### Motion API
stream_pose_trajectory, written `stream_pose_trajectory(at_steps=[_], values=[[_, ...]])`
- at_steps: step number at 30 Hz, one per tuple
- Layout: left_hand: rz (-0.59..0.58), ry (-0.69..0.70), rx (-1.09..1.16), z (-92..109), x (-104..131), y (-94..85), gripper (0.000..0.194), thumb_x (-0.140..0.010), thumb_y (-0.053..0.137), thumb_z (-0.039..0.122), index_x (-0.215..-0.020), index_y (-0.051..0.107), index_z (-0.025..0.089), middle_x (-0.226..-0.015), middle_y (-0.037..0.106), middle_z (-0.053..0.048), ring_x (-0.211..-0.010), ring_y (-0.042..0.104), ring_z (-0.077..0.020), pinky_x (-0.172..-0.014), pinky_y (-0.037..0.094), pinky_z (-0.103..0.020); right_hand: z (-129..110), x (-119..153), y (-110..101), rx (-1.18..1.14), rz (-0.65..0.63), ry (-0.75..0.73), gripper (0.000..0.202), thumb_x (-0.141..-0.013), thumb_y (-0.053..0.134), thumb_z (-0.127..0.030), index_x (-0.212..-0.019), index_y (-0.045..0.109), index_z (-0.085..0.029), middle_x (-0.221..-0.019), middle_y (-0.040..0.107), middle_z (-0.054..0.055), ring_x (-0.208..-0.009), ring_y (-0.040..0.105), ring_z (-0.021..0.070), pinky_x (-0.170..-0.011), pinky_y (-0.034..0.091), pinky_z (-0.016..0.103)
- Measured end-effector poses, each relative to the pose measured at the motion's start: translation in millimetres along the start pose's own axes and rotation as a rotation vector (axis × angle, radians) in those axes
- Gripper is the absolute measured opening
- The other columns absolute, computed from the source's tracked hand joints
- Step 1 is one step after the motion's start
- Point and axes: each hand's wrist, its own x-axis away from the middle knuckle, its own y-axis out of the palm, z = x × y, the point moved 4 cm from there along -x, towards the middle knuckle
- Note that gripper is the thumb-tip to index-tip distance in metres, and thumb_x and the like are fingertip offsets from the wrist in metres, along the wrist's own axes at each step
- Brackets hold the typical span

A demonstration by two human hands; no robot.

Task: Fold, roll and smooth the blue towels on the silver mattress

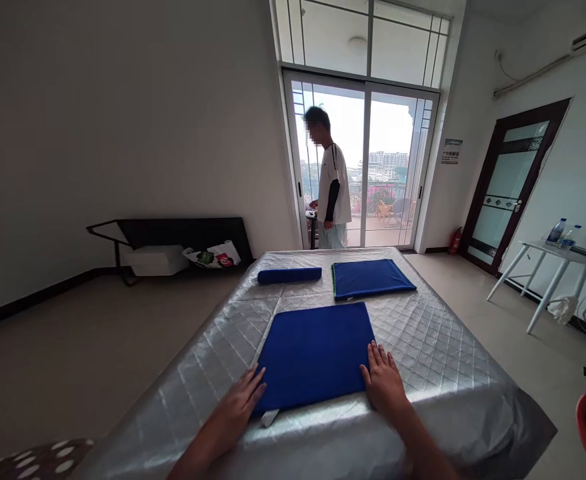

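Near left: one brown cloth with white spots, partly in view.

Far left, by the wall: one black frame, with a white block and a white printed bag at it.

Centre: one silver quilted cover, spread wide, bearing three blue cloth pieces and both hands.

Left hand: palm down at the near left corner of the near blue cloth; fingers extended, slightly spread, fingertips on the cloth's edge, pinching nothing.

Rolled blue cloth: long and narrow, lying crosswise at the far left of the cover.

Near blue cloth: folded flat into a rough rectangle, lying between the two hands; a white tag sticks out from its near edge.

Person: standing beyond the cover, turned to the left, white shirt, black sleeve; behind, a glass sliding door.

Far blue cloth: folded flat, green along its left edge, at the far right of the cover.

Right hand: palm down on the right edge of the near blue cloth; fingers extended and close together, thumb apart, pinching nothing.

Far right: one red fire extinguisher, one dark-framed door, one white table with two bottles.
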Motion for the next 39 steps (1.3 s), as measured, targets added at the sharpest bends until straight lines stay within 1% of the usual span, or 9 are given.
stream_pose_trajectory(at_steps=[2,4,6,8,13,20,27,33,39], values=[[0.030,0.002,0.091,5,11,-12.2,0.051,-0.095,0.032,0.041,-0.128,0.068,0.024,-0.144,0.058,-0.007,-0.132,0.055,-0.0237,-0.110,0.047,-0.041,1,5,-11,-0.005,0.032,-0.036,0.057,-0.101,0.038,-0.034,-0.155,0.037,-0.015,-0.163,0.029,0.009,-0.152,0.020,0.0256,-0.123,0.018,0.043],[0.029,0.015,0.160,10,21,-21.1,0.043,-0.091,0.039,0.044,-0.112,0.074,0.029,-0.131,0.067,-0.004,-0.120,0.064,-0.0233,-0.103,0.053,-0.037,3,13,-26,-0.017,0.057,-0.081,0.048,-0.097,0.048,-0.029,-0.143,0.056,-0.021,-0.157,0.042,0.008,-0.146,0.035,0.0258,-0.120,0.027,0.038],[0.006,0.032,0.204,13,28,-24.8,0.036,-0.086,0.046,0.046,-0.102,0.076,0.033,-0.121,0.072,-0.002,-0.112,0.068,-0.0238,-0.098,0.056,-0.035,6,22,-40,-0.037,0.049,-0.124,0.035,-0.092,0.054,-0.023,-0.122,0.071,-0.025,-0.140,0.061,0.008,-0.131,0.053,0.0242,-0.112,0.037,0.033],[0.013,0.031,0.232,12,32,-24.9,0.034,-0.083,0.050,0.048,-0.098,0.076,0.033,-0.117,0.073,-0.002,-0.109,0.069,-0.0241,-0.096,0.056,-0.034,9,29,-51,-0.061,0.018,-0.170,0.027,-0.088,0.058,-0.018,-0.106,0.076,-0.025,-0.122,0.070,0.007,-0.117,0.062,0.0229,-0.105,0.042,0.031],[0.090,-0.005,0.313,6,32,-20.5,0.039,-0.079,0.054,0.059,-0.093,0.077,0.030,-0.110,0.076,-0.002,-0.105,0.071,-0.0248,-0.091,0.057,-0.030,13,35,-60,-0.154,-0.043,-0.215,0.028,-0.079,0.063,-0.008,-0.096,0.078,-0.024,-0.107,0.074,0.004,-0.101,0.068,0.0201,-0.091,0.047,0.026],[0.126,0.031,0.355,11,31,-32.7,0.051,-0.079,0.053,0.074,-0.087,0.079,0.032,-0.104,0.078,-0.002,-0.099,0.073,-0.0251,-0.088,0.059,-0.030,15,29,-54,-0.091,0.004,-0.285,0.018,-0.085,0.064,-0.014,-0.092,0.077,-0.024,-0.102,0.074,0.002,-0.090,0.071,0.0185,-0.080,0.049,0.025],[0.097,0.072,0.269,19,29,-42.6,0.045,-0.078,0.060,0.071,-0.092,0.079,0.033,-0.106,0.078,-0.001,-0.102,0.073,-0.0249,-0.091,0.059,-0.032,19,23,-49,-0.119,0.246,-0.321,0.020,-0.097,0.051,-0.018,-0.102,0.070,-0.023,-0.098,0.073,0.003,-0.076,0.072,0.0161,-0.068,0.050,0.023],[0.267,0.210,0.140,29,35,-42.5,0.050,-0.095,0.038,0.065,-0.092,0.076,0.033,-0.094,0.078,0.000,-0.085,0.075,-0.0187,-0.079,0.061,-0.027,15,25,-55,-0.238,0.449,-0.479,0.025,-0.103,0.042,-0.024,-0.102,0.067,-0.022,-0.090,0.072,0.005,-0.073,0.072,0.0170,-0.067,0.055,0.026],[0.544,0.389,0.048,46,43,-75.2,0.034,-0.101,0.039,0.041,-0.104,0.072,0.030,-0.096,0.078,0.000,-0.085,0.075,-0.0162,-0.076,0.062,-0.025,21,39,-89,-0.323,0.553,-0.583,0.020,-0.102,0.047,-0.029,-0.105,0.066,-0.024,-0.099,0.071,0.005,-0.075,0.073,0.0154,-0.067,0.060,0.027]])
